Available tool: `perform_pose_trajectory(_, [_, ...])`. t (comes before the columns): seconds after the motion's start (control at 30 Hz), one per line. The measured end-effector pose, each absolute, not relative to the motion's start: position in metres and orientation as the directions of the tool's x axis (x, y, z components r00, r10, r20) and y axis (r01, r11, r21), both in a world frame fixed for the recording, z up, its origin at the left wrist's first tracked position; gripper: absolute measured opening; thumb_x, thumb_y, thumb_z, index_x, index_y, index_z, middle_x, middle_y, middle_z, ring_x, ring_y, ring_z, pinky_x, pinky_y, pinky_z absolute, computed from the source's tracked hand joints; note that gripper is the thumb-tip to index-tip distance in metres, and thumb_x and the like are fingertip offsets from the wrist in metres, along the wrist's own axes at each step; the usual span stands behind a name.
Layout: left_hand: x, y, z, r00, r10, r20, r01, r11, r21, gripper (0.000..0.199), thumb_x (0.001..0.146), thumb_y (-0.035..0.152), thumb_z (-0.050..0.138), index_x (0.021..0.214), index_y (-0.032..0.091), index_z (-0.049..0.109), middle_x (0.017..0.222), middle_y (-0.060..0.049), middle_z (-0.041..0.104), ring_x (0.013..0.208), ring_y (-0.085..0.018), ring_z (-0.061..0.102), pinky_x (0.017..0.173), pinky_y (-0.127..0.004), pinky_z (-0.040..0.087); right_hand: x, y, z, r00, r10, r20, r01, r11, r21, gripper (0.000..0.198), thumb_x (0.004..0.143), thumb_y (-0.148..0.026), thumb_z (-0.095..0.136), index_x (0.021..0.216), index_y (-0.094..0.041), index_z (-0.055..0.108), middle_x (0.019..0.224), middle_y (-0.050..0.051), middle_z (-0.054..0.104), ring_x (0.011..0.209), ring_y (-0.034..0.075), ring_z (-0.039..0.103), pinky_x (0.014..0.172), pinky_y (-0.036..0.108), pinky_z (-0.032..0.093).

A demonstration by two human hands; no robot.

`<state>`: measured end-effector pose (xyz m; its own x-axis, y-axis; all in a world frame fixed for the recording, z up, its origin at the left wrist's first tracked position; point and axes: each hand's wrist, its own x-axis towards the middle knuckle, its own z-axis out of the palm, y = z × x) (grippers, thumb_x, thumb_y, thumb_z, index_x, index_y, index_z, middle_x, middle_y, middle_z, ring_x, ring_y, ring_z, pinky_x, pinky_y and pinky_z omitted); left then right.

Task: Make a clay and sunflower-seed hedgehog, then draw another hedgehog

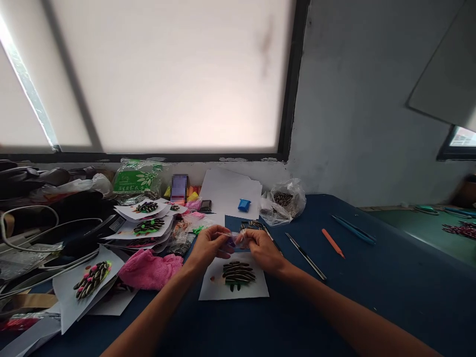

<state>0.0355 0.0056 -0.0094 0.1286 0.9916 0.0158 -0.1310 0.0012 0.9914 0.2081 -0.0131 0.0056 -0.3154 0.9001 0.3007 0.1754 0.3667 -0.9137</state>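
Note:
My left hand (212,245) and my right hand (263,249) meet over the table, fingers pinched on a small clear plastic packet (235,239) with something purple in it. Just below them lies a white paper card (256,291) bearing a hedgehog figure (238,274) made of striped sunflower seeds, with green along its underside. Behind my right hand, a few loose sunflower seeds (252,224) are partly hidden.
Tweezers (305,256), an orange marker (333,243) and a blue tool (353,229) lie rightward. Behind are a blue packet (244,205) and a bag of seeds (283,200). Seed-covered cards (147,227), a pink cloth (150,269) and cables crowd the left.

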Motion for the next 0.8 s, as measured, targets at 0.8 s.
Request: perform_pose_trajectory(0.8, [0.036, -0.003, 0.002, 0.222, 0.975, 0.014, -0.059, -0.001, 0.998, 0.041, 0.059, 0.049, 0.082, 0.070, 0.014, 0.064, 0.058, -0.002, 0.067, 0.051, -0.013, 0.064, 0.049, -0.021, 0.050, 0.211, -0.007, 0.006, -0.324, 0.923, 0.205, 0.123, 0.257, -0.959, 0.027, 0.078, -0.037, 0.062, 0.064, -0.014, 0.067, 0.065, 0.002, 0.063, 0.059, 0.012, 0.054, 0.059, 0.025, 0.046])
